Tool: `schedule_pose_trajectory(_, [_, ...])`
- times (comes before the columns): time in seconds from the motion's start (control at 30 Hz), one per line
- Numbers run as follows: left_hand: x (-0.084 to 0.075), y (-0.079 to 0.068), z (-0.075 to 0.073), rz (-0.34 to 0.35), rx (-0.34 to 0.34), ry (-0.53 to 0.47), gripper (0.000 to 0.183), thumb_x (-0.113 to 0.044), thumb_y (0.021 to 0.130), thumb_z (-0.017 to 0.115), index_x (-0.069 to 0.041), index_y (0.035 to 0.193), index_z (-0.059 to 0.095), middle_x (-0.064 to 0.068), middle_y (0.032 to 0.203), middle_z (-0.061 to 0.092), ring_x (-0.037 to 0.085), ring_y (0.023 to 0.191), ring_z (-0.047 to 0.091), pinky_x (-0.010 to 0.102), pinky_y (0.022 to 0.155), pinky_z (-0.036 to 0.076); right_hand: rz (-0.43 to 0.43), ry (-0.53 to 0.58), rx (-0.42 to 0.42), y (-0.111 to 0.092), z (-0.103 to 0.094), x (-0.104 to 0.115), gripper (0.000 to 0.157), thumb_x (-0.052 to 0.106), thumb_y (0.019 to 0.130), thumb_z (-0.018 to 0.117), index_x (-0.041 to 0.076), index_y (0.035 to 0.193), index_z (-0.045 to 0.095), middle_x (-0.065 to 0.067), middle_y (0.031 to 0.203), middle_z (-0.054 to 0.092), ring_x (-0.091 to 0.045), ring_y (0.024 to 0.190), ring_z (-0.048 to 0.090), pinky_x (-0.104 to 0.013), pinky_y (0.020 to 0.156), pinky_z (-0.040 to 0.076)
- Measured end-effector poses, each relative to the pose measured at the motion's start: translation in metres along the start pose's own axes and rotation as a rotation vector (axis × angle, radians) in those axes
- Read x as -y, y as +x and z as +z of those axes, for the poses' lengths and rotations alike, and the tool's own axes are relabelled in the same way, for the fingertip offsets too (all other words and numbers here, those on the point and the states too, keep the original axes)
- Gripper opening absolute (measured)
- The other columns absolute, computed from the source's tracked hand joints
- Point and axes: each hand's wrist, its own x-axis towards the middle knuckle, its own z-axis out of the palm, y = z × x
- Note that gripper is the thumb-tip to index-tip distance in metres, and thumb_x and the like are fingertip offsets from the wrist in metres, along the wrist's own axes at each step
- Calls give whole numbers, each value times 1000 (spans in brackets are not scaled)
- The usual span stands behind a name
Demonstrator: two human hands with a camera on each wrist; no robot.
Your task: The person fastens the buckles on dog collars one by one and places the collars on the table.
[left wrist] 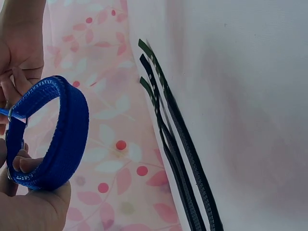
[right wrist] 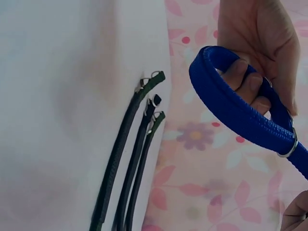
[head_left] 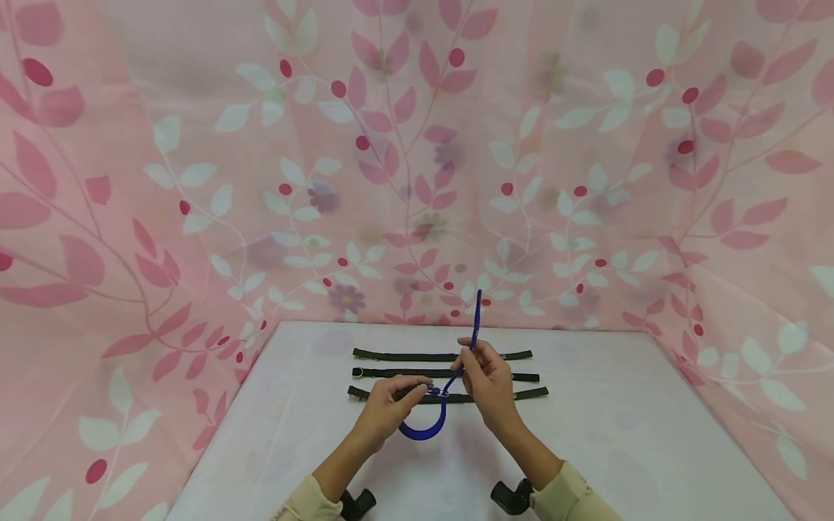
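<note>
My left hand [head_left: 383, 411] pinches the looped blue collar [head_left: 423, 434], my right hand [head_left: 490, 380] its tail [head_left: 478, 318]; three dark straps [head_left: 400, 357] lie beyond.

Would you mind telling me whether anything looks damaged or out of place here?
Nothing stands out: the left hand and right hand hold the blue strap in a smooth loop, and three dark straps lie roughly parallel on the table, with no visible damage.

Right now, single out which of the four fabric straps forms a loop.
The bright blue woven strap, held by the left hand and right hand; the three dark fabric straps lie stretched out on the white table.
</note>
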Motion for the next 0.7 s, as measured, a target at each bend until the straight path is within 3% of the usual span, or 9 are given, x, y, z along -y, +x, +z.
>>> schedule_pose_trajectory(0.07, [0, 0, -2, 20, -9, -14, 25, -22, 96, 66, -7, 114, 72, 8, 91, 63, 7, 72, 50, 18, 62, 43, -13, -17, -13, 1, -1, 1, 29, 23, 104, 52, 5, 125, 60, -11, 78, 65, -10, 50, 44, -22, 41, 38])
schedule_pose_trajectory(0.2, [-1, 1, -4, 50, -33, -31, 23, -22, 95, 67, -6, 111, 73, 13, 107, 71, 10, 86, 56, 19, 72, 47, -34, -50, 1, 4, -1, 4, 34, 28, 105, 49, -2, 107, 66, -5, 80, 62, -11, 49, 41, -22, 40, 35])
schedule_pose_trajectory(0.3, [-2, 2, -4, 42, -61, -36, 21, -22, 95, 67, -7, 109, 74, 14, 106, 72, 10, 86, 57, 19, 73, 47, -34, -47, 11, 4, -1, 6, 35, 28, 104, 50, -2, 106, 68, -8, 78, 61, -10, 48, 39, -22, 40, 33])
schedule_pose_trajectory(0.43, [-2, 3, -4, 25, -78, -42, 20, -20, 95, 67, -6, 106, 75, 13, 105, 72, 14, 88, 59, 21, 75, 49, -9, -38, 31, 2, -4, 6, 34, 25, 104, 52, 5, 129, 63, -16, 70, 61, -10, 47, 40, -22, 40, 34])
schedule_pose_trajectory(0.7, [0, 1, -9, 17, -112, -25, 19, -22, 95, 67, -8, 105, 76, 10, 106, 72, 15, 97, 61, 22, 82, 50, -13, -75, 103, 0, -10, 2, 29, 18, 102, 56, -2, 121, 65, -21, 70, 58, -11, 50, 41, -19, 42, 35])
